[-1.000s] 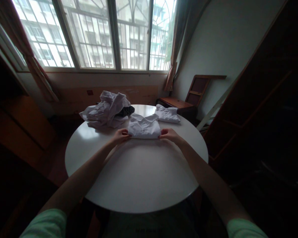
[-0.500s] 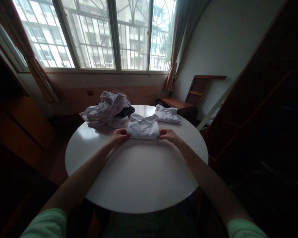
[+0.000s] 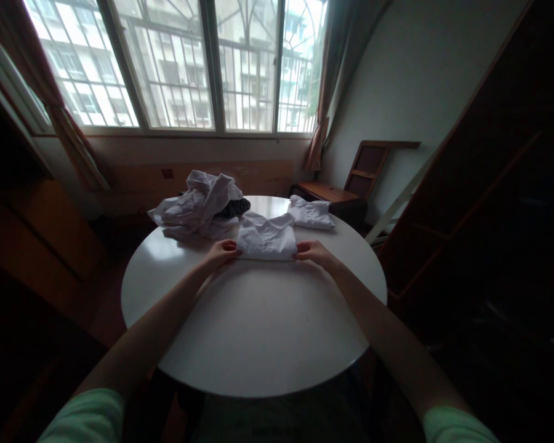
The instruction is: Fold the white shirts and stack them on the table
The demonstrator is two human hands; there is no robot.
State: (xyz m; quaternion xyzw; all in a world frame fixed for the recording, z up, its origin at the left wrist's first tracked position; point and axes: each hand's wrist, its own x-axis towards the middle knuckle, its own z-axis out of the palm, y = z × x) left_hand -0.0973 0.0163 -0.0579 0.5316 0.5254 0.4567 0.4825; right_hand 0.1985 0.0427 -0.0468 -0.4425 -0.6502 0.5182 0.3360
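White folded shirt (image 3: 266,241) on white round table (image 3: 258,332); second white folded shirt (image 3: 311,213) at 1 o'clock of it; pale white-lilac crumpled pile (image 3: 194,206) at 10 o'clock over a dark striped cloth (image 3: 235,207); sleeves (image 3: 85,418) light green; curtains (image 3: 50,104) reddish-brown.

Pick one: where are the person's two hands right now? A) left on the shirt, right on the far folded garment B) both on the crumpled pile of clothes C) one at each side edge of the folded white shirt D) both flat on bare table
C: the left hand and the right hand each grip one side edge of the folded white shirt on the round table; the crumpled pile lies untouched beyond.
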